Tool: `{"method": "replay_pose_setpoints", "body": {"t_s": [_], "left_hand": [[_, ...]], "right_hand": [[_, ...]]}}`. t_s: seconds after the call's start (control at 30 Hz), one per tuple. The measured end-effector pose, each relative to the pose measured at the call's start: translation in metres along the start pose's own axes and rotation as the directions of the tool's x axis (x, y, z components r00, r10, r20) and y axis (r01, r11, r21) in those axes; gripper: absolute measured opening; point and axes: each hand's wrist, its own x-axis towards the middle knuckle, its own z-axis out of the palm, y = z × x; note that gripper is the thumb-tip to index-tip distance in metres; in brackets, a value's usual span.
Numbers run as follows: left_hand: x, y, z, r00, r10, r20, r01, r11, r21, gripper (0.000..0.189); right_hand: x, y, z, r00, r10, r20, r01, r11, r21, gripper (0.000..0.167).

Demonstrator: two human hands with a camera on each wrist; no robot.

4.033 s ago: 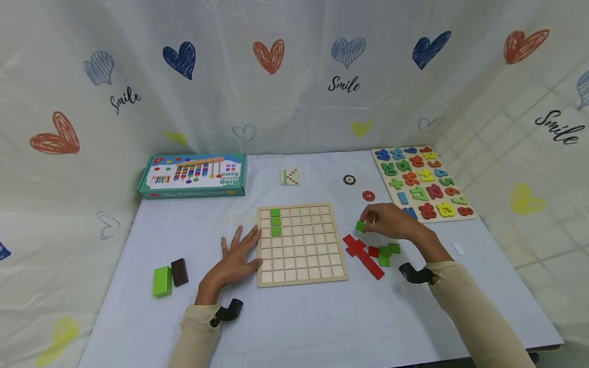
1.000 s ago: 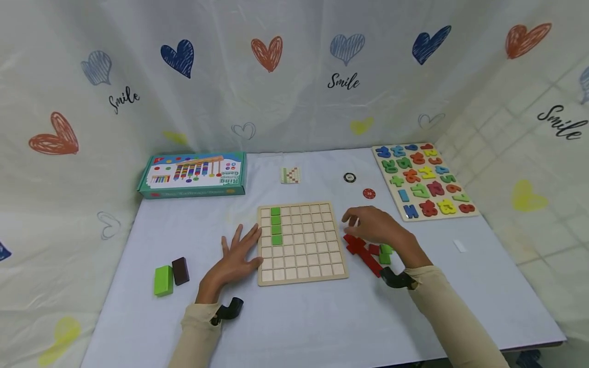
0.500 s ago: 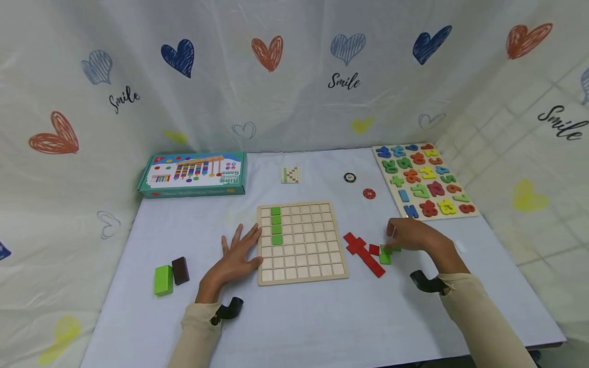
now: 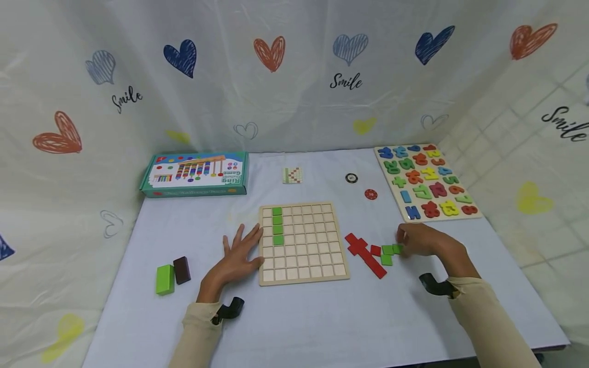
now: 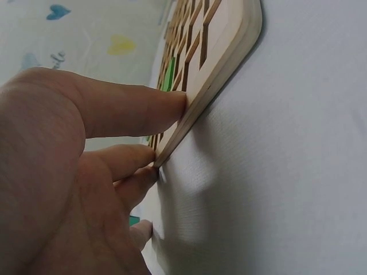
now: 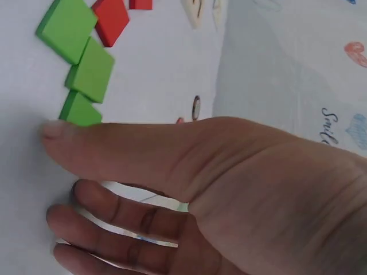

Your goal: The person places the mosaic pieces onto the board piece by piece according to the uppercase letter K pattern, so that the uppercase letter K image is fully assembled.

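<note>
A wooden grid board [image 4: 303,279] lies on the white table, with a column of green square tiles [image 4: 277,229] in its second column. My left hand [image 4: 234,262] is spread at the board's left side; its thumb and fingertips touch the edge, as the left wrist view shows. My right hand [image 4: 425,239] is beside three loose green tiles [image 4: 386,260], its fingers loosely bent. In the right wrist view its thumb [image 6: 103,149] partly hides the nearest green tile [image 6: 80,110]. Nothing shows between thumb and fingers. Red tiles [image 4: 371,263] lie between board and green tiles.
A ring-game box [image 4: 198,176] stands at the back left, and a numeral puzzle board [image 4: 428,184] at the back right. A pattern card [image 4: 292,175], a black chip [image 4: 352,178] and a red chip [image 4: 370,194] lie behind. Green [image 4: 165,279] and dark brown [image 4: 181,270] blocks sit left.
Earlier my right hand held a green tile; the board's green column has since grown by one tile. That hand has moved back right to the loose tiles. My left hand stays at the board.
</note>
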Motion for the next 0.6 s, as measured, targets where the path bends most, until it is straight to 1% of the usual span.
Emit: {"method": "replay_pose_setpoints", "body": {"t_s": [0.07,0.2,0.33,0.5,0.6], "left_hand": [[0.000,0.000,-0.001,1.000,-0.005,0.009,0.005,1.000,0.008,0.082],[0.000,-0.001,0.000,1.000,-0.001,-0.002,0.001,1.000,-0.002,0.082],[0.000,-0.001,0.000,1.000,-0.009,0.002,0.009,1.000,-0.005,0.082],[0.000,-0.001,0.000,1.000,0.003,-0.001,-0.004,1.000,-0.007,0.082],[0.000,-0.002,0.000,1.000,0.009,-0.001,-0.009,1.000,-0.007,0.082]], "right_hand": [[0.000,0.002,0.000,1.000,-0.002,0.000,0.002,1.000,-0.007,0.039],[0.002,0.006,0.001,1.000,-0.011,-0.006,0.011,1.000,-0.008,0.035],[0.004,0.009,0.002,1.000,-0.024,-0.018,0.024,1.000,0.004,0.037],[0.007,0.014,0.001,0.997,-0.064,-0.052,0.065,0.998,0.014,0.029],[0.010,0.013,0.000,0.991,-0.098,-0.092,0.100,0.995,0.017,0.024]]}}
